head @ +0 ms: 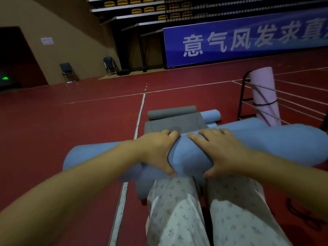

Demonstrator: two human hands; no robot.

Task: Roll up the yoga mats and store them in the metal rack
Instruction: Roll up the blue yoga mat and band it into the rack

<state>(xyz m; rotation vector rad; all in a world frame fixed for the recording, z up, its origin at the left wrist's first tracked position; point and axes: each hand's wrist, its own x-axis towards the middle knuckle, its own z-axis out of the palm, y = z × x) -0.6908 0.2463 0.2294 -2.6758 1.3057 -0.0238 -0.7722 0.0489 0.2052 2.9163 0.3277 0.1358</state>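
Observation:
A rolled blue yoga mat [190, 155] lies crosswise in front of me, lifted off the red floor above my legs. My left hand [158, 150] grips it just left of its middle, thumb underneath. My right hand [220, 150] grips it just right of the middle, fingers over the top. Ahead on the floor lie a grey mat [174, 119], partly rolled at its far end, and a second blue mat [211, 116], rolled at its far end. The metal rack [248, 96] stands at the right with a rolled pink mat [264, 93] upright inside it.
A black cord [301, 215] lies on the floor at lower right. White court lines cross the red floor. Two folding chairs [67, 71] stand by the far wall, a blue banner [248, 41] and bleachers behind. Open floor lies to the left.

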